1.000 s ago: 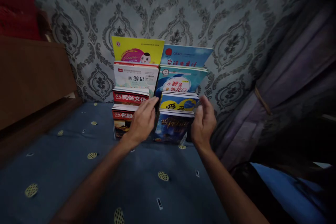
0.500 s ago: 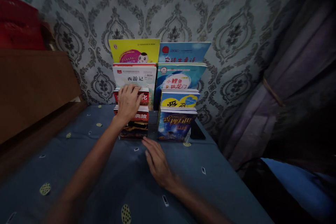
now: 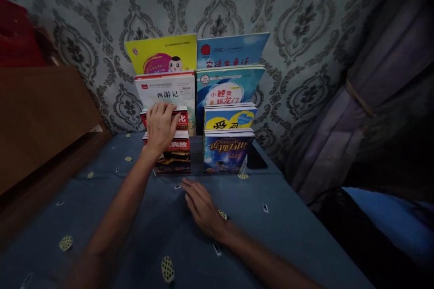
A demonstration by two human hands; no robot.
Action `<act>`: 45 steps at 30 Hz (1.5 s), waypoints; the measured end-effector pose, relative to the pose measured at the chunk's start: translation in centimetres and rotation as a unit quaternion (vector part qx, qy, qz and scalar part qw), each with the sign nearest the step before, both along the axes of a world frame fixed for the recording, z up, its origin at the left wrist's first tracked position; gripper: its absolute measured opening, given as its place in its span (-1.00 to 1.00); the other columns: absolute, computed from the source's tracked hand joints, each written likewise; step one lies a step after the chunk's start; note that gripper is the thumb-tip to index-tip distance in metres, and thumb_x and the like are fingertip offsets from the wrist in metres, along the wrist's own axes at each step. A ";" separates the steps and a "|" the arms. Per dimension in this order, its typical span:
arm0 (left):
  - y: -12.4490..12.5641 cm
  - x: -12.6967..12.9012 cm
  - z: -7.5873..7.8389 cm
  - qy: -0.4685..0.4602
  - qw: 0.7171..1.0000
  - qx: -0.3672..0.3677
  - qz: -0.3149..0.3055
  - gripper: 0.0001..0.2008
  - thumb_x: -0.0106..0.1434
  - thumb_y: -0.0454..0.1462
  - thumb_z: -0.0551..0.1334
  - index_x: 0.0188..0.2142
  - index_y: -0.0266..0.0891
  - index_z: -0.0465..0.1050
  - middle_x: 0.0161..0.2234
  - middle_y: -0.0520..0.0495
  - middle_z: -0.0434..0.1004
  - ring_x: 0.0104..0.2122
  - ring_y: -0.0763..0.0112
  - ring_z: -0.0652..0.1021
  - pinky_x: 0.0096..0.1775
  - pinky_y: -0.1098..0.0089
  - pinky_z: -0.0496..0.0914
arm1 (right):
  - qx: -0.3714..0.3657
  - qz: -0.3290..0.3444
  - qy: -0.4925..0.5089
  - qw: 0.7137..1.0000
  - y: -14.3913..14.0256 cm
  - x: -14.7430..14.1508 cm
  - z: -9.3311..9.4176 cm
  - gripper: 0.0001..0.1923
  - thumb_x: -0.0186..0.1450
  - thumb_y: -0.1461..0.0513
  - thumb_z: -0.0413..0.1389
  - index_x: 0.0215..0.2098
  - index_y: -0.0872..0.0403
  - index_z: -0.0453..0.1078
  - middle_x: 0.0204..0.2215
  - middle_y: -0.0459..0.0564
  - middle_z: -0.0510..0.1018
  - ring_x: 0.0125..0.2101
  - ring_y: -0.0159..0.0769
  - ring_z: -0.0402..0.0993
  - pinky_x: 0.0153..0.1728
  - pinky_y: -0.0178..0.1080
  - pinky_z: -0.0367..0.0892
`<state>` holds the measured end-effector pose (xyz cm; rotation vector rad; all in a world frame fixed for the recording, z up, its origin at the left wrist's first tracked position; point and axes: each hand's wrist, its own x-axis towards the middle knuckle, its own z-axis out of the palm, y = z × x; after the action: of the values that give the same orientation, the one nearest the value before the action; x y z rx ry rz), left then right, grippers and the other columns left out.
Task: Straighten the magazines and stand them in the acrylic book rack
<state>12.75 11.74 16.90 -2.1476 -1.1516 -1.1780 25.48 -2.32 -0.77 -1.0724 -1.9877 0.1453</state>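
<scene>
Books stand upright in two columns on a blue cloth. My left hand (image 3: 160, 125) lies over a red book (image 3: 183, 119) in the left column, its fingers bent over the top edge. Before it stands a front book with a red and dark cover (image 3: 172, 160); behind it are a white book (image 3: 166, 92) and a taller yellow book (image 3: 162, 52). My right hand (image 3: 202, 207) rests on the cloth with fingers stretched out, holding nothing. The right column has a dark blue book (image 3: 228, 153), a yellow-and-blue book (image 3: 230, 118), a teal book (image 3: 233, 86) and a blue book (image 3: 233, 49).
The blue cloth (image 3: 135, 244) covers the surface. A dark flat object (image 3: 257, 157) lies right of the books. Patterned wallpaper (image 3: 298, 31) rises behind, with a brown panel (image 3: 44, 117) at left and a tied curtain (image 3: 342, 131) at right.
The camera view has shifted, so the books appear slightly higher and further left. My left hand stays at the red book; my right hand stays low on the cloth, slightly further from the books.
</scene>
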 end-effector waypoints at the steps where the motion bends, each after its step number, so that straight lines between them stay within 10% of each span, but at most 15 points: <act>1: -0.1 -0.1 0.1 0.006 1.000 -0.001 0.000 -0.77 0.40 -0.18 0.13 -0.04 -0.19 0.46 -0.07 -0.19 0.51 -0.04 0.07 0.46 0.02 0.12 0.27 | 0.000 0.001 0.004 1.000 0.0 0.0 0.0 -0.60 0.47 0.29 -0.10 0.23 0.01 0.29 0.11 0.14 0.52 0.14 -0.14 0.42 0.12 0.07 0.42; 12: -0.8 -1.6 0.1 0.050 0.998 -0.006 -0.038 -0.65 0.42 -0.18 0.09 0.14 -0.22 0.35 0.08 -0.23 0.47 0.11 0.07 0.42 0.20 0.04 0.17 | 0.003 -0.003 0.031 1.000 0.3 0.1 -0.3 -0.62 0.47 0.27 -0.12 0.19 0.02 0.34 0.09 0.14 0.53 0.15 -0.15 0.42 0.15 0.06 0.41; 20: -3.7 -3.2 -3.6 0.015 0.998 0.031 -0.057 -0.70 0.43 -0.25 0.04 0.05 -0.18 0.43 0.03 -0.24 0.49 0.10 0.13 0.42 0.23 0.05 0.17 | -0.012 -0.009 0.025 1.000 0.4 0.2 -0.7 -0.63 0.48 0.25 -0.12 0.18 0.07 0.33 0.13 0.17 0.50 0.15 -0.15 0.40 0.18 0.07 0.36; 29: -1.6 -3.1 -7.1 0.047 0.998 0.032 -0.016 -0.64 0.45 -0.17 0.01 0.12 -0.18 0.42 0.03 -0.24 0.51 0.04 0.14 0.46 0.17 0.09 0.19 | -0.014 -0.009 0.029 0.999 0.6 0.1 -0.8 -0.62 0.49 0.23 -0.16 0.15 0.06 0.36 0.09 0.14 0.52 0.12 -0.17 0.42 0.16 0.02 0.37; 45: -0.3 -2.5 -8.1 0.024 0.997 0.076 0.011 -0.67 0.44 -0.19 0.02 0.03 -0.18 0.48 -0.07 -0.22 0.54 -0.07 0.17 0.49 0.03 0.16 0.21 | -0.013 -0.007 0.033 0.999 0.7 0.3 -0.9 -0.63 0.50 0.23 -0.16 0.14 0.11 0.36 0.05 0.16 0.54 0.10 -0.17 0.43 0.15 -0.01 0.39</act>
<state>10.27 11.44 8.79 -2.0322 -1.0281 -1.1594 25.75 -1.57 -1.68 -1.0856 -1.9232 0.1978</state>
